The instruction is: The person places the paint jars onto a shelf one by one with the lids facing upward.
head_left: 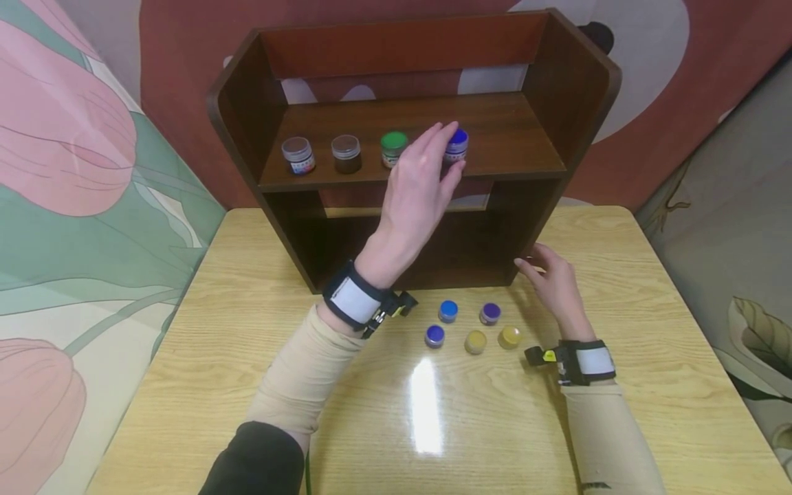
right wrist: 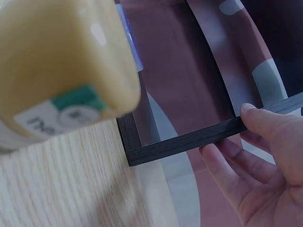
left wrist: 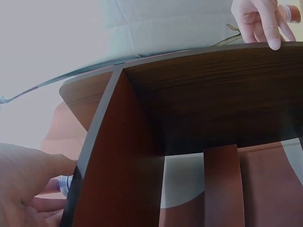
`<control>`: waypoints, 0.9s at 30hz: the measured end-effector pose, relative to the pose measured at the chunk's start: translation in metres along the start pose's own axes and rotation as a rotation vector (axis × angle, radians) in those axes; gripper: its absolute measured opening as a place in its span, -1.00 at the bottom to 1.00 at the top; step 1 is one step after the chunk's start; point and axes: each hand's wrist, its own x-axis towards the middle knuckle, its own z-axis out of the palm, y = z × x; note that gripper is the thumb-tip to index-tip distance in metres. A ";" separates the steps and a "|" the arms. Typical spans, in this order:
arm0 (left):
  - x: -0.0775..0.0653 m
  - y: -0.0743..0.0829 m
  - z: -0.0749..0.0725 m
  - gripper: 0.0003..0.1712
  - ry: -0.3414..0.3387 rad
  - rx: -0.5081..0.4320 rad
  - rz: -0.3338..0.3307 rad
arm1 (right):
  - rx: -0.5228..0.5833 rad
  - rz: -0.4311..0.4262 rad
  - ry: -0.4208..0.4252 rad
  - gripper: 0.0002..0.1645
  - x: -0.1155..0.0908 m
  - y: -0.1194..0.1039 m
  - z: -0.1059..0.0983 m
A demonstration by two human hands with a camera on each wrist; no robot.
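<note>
My left hand (head_left: 416,189) reaches up to the upper board of a dark brown wooden shelf (head_left: 396,177). Its thumb and fingers hold a small blue-lidded paint jar (head_left: 458,146) at that board; in the left wrist view the shelf edge partly hides the jar (left wrist: 64,184). To the left on the same board stand a green-lidded jar (head_left: 393,148), partly behind the hand, and two dark jars, one at the far left (head_left: 298,155) and one between (head_left: 346,154). My right hand (head_left: 557,285) grips the shelf's right side panel low down, thumb and fingers on opposite faces (right wrist: 265,165).
On the wooden table (head_left: 247,357) before the shelf sit several small paint jars: a light blue jar (head_left: 448,311), a purple jar (head_left: 490,314), a dark blue jar (head_left: 435,336) and two yellow ones, including the right-hand yellow jar (head_left: 510,337). Patterned cloth (head_left: 662,89) hangs behind.
</note>
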 end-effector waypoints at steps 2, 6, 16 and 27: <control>-0.002 0.000 -0.002 -0.41 -0.002 0.010 0.007 | -0.001 0.000 0.001 -0.46 0.000 0.001 0.000; -0.007 0.001 -0.007 -0.40 0.021 0.023 0.036 | -0.003 0.009 0.003 -0.46 0.001 0.002 0.001; -0.026 -0.003 -0.016 -0.51 0.080 0.030 0.131 | -0.003 0.013 -0.007 -0.44 0.002 0.002 0.001; -0.051 -0.011 -0.008 -0.62 -0.042 0.106 0.375 | -0.011 0.030 -0.010 -0.41 0.001 0.002 0.001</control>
